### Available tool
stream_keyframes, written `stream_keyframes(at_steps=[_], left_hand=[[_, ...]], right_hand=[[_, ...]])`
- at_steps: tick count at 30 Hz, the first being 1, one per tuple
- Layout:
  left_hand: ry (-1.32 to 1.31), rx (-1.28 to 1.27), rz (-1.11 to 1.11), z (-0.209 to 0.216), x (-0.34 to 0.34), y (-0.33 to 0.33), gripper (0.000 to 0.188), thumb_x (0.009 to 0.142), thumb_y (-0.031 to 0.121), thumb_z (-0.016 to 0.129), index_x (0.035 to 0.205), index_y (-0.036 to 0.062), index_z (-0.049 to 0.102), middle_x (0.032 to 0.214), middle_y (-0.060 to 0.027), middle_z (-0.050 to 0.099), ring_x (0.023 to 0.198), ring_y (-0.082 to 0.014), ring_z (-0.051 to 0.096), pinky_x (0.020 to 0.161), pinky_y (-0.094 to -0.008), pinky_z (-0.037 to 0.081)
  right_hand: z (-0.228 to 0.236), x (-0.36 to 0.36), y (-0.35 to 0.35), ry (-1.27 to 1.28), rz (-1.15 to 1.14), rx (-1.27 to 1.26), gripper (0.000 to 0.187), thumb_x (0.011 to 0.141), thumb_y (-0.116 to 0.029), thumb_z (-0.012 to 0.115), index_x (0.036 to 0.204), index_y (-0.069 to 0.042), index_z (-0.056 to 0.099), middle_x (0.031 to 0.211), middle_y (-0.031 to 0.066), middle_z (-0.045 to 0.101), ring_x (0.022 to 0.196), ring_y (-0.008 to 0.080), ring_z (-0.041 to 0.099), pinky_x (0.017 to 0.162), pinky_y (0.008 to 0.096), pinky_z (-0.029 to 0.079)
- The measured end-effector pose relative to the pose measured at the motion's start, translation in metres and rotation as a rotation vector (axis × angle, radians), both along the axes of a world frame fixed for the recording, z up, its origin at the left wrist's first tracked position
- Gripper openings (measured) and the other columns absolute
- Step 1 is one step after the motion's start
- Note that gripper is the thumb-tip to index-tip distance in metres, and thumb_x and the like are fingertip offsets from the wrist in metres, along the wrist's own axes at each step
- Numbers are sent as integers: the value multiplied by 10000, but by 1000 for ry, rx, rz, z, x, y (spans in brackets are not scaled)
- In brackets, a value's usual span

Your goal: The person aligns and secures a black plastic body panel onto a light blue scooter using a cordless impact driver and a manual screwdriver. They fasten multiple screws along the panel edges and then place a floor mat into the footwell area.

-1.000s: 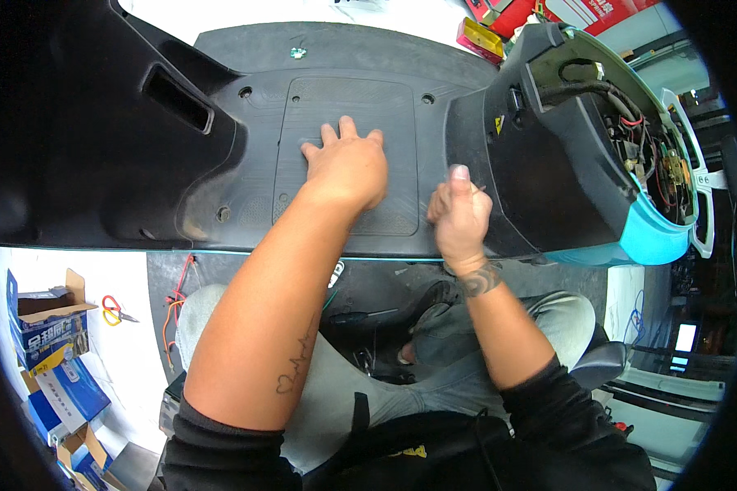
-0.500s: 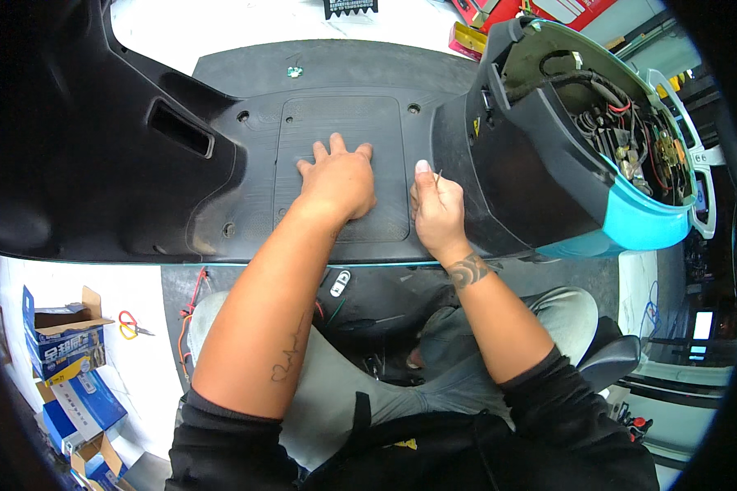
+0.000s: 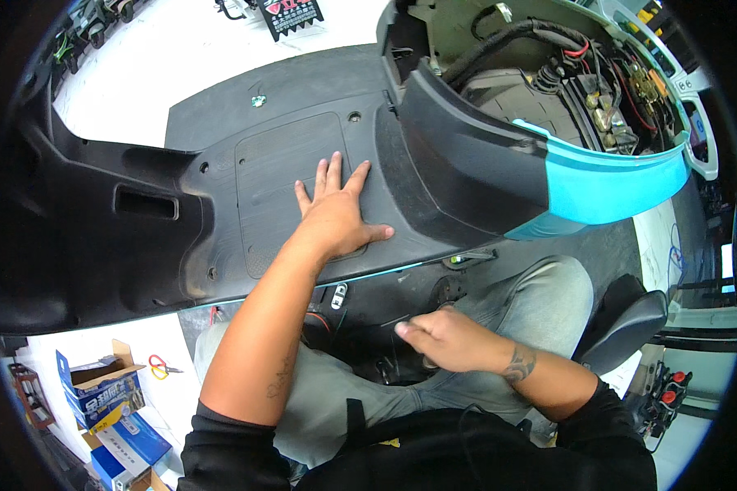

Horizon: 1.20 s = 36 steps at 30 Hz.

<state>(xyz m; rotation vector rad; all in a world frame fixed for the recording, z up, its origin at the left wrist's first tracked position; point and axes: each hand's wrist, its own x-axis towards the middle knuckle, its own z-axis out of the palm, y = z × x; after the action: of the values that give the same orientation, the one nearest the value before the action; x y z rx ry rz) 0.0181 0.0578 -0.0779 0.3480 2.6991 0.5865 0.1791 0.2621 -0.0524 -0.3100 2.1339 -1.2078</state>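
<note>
My left hand lies flat with spread fingers on the black scooter floorboard, over the right part of its rectangular panel. My right hand is closed, thumb pointing left, above my lap and the dark mat below the scooter's near edge. A thin dark rod shows just beyond the thumb; whether the fingers hold it is unclear. Inside the fist, anything held is hidden.
The scooter's turquoise rear body stands open at right, showing wiring. A small green part lies on the mat's far side. Orange-handled scissors and blue boxes sit at lower left, a white remote near the floorboard edge.
My right hand has dropped from the floorboard toward my lap. My left hand stays flat, now further right on the panel with its thumb spread. The view has turned and shifted.
</note>
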Motion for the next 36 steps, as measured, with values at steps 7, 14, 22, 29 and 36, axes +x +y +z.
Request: stream_keyframes(at_steps=[7, 14, 22, 29, 36], left_hand=[[-38, -43, 60, -7, 2, 9, 1242, 709, 525, 962, 1720, 181, 328, 1825, -204, 101, 1690, -403, 53, 1311, -678, 59], [-37, -40, 232, -11, 18, 20, 1076, 837, 521, 836, 1736, 269, 300, 1838, -154, 90, 1695, -379, 50, 1316, -666, 25], [160, 42, 76, -35, 35, -4, 817, 966, 532, 733, 1681, 284, 427, 1796, -233, 197, 1670, -436, 142, 1322, -643, 113], [367, -111, -168, -9, 111, -30, 534, 971, 300, 739, 1418, 29, 629, 1487, -194, 612, 1413, -414, 553, 1139, -476, 491], [-264, -342, -571, -101, 207, 8, 236, 960, 237, 661, 1100, 87, 776, 1172, -160, 768, 1117, -318, 754, 952, -444, 598]], right_hand=[[3, -3, 15, 68, 86, 34, 510, 1122, -391, 556, 819, 9, 651, 715, 277, 645, 741, 501, 668, 689, 587, 515], [-9, 3, -12, 270, 350, 139, 382, 1076, -378, 623, 987, -14, 699, 843, 231, 746, 818, 447, 735, 744, 569, 568], [-2, 24, -1, 221, 502, 210, 332, 1066, -357, 629, 1063, -32, 693, 904, 213, 763, 868, 432, 753, 772, 545, 596], [50, -29, 35, 288, 357, 178, 304, 1054, -318, 661, 1117, -26, 722, 887, 203, 745, 861, 407, 738, 775, 498, 572], [56, -61, 19, 306, 324, 124, 315, 1049, -312, 657, 1039, -3, 716, 806, 213, 715, 832, 417, 723, 754, 512, 554]])
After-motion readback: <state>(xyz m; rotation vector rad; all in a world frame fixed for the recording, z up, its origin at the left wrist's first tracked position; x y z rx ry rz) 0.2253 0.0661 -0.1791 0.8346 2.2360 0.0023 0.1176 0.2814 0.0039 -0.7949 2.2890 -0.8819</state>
